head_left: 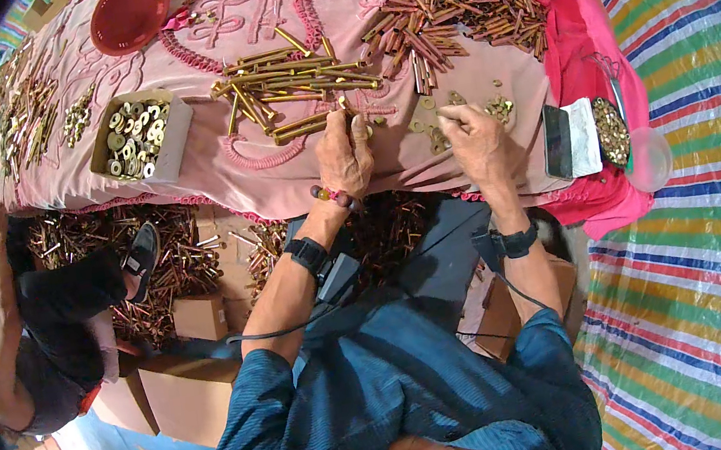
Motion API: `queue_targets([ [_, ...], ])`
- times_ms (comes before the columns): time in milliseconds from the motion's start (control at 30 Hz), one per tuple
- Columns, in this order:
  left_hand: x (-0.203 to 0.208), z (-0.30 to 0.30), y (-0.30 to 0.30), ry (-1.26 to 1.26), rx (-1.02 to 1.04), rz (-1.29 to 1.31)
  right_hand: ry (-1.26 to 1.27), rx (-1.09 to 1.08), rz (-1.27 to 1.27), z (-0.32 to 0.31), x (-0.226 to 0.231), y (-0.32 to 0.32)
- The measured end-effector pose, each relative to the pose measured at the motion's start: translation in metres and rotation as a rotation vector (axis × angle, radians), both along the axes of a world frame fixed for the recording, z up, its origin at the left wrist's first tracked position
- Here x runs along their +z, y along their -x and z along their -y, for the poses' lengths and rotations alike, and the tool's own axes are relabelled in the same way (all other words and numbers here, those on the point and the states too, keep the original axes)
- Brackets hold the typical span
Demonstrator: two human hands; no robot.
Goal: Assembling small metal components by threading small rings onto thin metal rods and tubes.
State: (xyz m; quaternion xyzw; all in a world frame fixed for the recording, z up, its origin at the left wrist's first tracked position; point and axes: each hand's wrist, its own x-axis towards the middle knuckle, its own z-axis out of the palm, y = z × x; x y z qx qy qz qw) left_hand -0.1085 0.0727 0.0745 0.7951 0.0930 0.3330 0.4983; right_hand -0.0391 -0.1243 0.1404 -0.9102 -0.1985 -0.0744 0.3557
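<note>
My left hand (345, 156) is closed at the front part of the pink cloth-covered table. The brassy end of a bolt (343, 103) sticks up between its thumb and forefinger; the rest is hidden in the palm. Just beyond it lies a loose heap of long golden bolts (295, 77). To the right, my right hand (478, 146) hovers low over the cloth with thumb and forefinger pinched; whatever is between them is too small to make out. Flat washers (427, 103) lie beside its fingertips, and small brassy nuts (500, 106) are scattered just past its knuckles.
A large pile of coppery sleeves (459, 7) fills the far right. Left are an open carton (174, 140) of washers and a red bowl (130, 17). A phone (557, 142) and a dish of small parts (612, 133) stand right. Another person (20, 333) sits left, near bolts (164, 287) heaped below.
</note>
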Motion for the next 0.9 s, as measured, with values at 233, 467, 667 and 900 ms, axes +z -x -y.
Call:
queue_targets([
  [233, 0.005, 0.001, -0.001, -0.041, -0.001, -0.003, 0.033, 0.306, 0.124, -0.051, -0.022, -0.006],
  [467, 0.004, 0.001, 0.002, -0.077, 0.003, -0.007, 0.168, 0.434, 0.089, -0.058, -0.026, -0.015],
  [667, -0.003, 0.000, 0.000, -0.052, -0.038, -0.002, -0.372, 0.225, -0.444, -0.052, -0.010, -0.003],
  [900, -0.001, -0.001, -0.001, -0.065, -0.096, 0.071, -0.618, 0.308, -0.553, -0.057, 0.001, 0.003],
])
